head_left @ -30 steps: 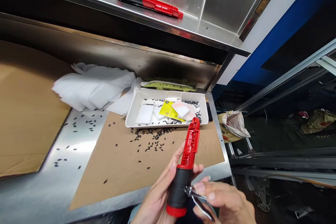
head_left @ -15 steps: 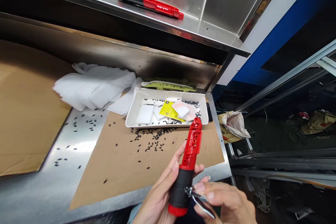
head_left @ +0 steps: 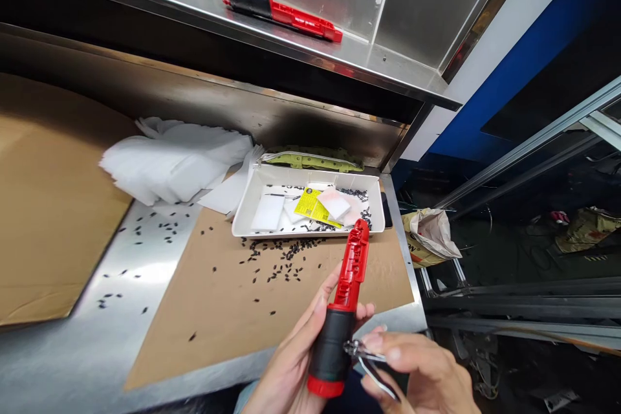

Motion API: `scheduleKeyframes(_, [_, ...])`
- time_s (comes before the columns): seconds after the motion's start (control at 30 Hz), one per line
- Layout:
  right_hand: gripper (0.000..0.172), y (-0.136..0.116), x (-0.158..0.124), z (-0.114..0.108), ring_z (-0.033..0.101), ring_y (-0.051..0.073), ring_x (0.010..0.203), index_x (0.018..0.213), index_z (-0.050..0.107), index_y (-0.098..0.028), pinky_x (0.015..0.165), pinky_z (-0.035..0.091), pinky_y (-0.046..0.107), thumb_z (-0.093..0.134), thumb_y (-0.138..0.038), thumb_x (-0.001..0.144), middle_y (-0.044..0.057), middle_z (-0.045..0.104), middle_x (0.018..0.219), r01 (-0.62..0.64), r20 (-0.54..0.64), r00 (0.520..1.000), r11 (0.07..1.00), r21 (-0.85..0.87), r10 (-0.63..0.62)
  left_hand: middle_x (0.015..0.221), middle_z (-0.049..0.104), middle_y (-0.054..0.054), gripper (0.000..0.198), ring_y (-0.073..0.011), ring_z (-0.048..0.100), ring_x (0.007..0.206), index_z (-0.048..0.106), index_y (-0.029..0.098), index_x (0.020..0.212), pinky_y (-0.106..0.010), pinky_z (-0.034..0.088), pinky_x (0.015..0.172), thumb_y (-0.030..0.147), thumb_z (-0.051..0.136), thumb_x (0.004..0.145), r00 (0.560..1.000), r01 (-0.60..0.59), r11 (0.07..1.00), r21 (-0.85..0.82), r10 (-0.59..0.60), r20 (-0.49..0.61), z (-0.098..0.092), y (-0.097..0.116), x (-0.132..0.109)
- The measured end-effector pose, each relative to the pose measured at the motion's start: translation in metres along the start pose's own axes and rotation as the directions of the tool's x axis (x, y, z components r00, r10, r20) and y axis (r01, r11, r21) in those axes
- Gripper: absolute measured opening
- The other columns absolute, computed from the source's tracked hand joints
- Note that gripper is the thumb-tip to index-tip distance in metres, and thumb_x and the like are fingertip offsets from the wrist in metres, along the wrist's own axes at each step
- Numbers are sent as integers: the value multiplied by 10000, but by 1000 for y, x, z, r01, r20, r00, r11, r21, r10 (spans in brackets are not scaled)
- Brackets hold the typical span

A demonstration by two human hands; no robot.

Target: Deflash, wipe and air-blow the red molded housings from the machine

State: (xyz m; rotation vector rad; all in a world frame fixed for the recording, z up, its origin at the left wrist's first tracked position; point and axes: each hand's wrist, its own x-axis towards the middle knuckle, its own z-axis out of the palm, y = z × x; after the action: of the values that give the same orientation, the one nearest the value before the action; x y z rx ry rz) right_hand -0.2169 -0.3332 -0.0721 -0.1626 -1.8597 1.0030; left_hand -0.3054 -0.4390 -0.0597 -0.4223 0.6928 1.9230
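Note:
My left hand (head_left: pixel 303 352) is wrapped round a red and black plastic housing (head_left: pixel 334 343), held upright with its open, ribbed red end toward the tray. Between the thumb and fingers of my right hand (head_left: pixel 424 365) is a pair of silver nail clippers (head_left: pixel 371 362). The clippers' jaws meet the right side of the black sleeve, and their lever is spread from the body. Whether the jaws grip any scrap of plastic is too small to make out.
A white tray (head_left: pixel 242 223) holds foam pads, a yellow card (head_left: pixel 313 206) and small black bits. More black bits (head_left: pixel 286 265) lie on the cardboard (head_left: pixel 194 310). White foam sheets (head_left: pixel 179 158) are heaped left. A similar housing (head_left: pixel 276 5) rests on the shelf.
The housing and both hands have shifted slightly, the housing a little down and left. The clippers stay at the black sleeve's side, their lever slightly wider apart. The view has tilted slightly.

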Motion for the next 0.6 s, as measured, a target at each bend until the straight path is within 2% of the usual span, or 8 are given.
scheduleKeyframes(0.17, [75,0,-6,13,749,174,618,886,654,-182,687,642,245,721,-194,855,23,771,732,10,-19,1000,1000,3,-10,1045,740,-180,675,-261,683,1026,136,158,1542,-360,534,849,323,470,979,998,39,999,-16,-38,58,-4,1,1])
scheduleKeyframes(0.4, [66,1,-5,10,746,173,601,877,654,-179,678,643,237,715,-198,858,17,764,709,25,-5,1000,1000,3,-25,1029,745,-157,693,-257,688,1026,139,222,1543,-365,514,883,360,500,967,993,52,998,-43,-47,105,-11,1,-1])
scheduleKeyframes(0.5, [62,1,-4,10,746,162,601,864,649,-177,674,634,208,707,-199,866,15,766,716,33,14,999,999,-9,-33,1046,742,-146,675,-275,681,1046,177,269,1538,-391,521,880,372,512,961,995,48,999,-18,-47,93,-10,0,-1])
scheduleKeyframes(0.6, [57,2,-1,14,747,158,602,854,644,-177,662,631,192,699,-167,866,12,768,713,79,31,996,997,-9,-78,1058,739,-142,668,-267,674,1050,196,263,1535,-391,531,879,356,520,959,997,38,999,-9,-38,69,-8,0,1])
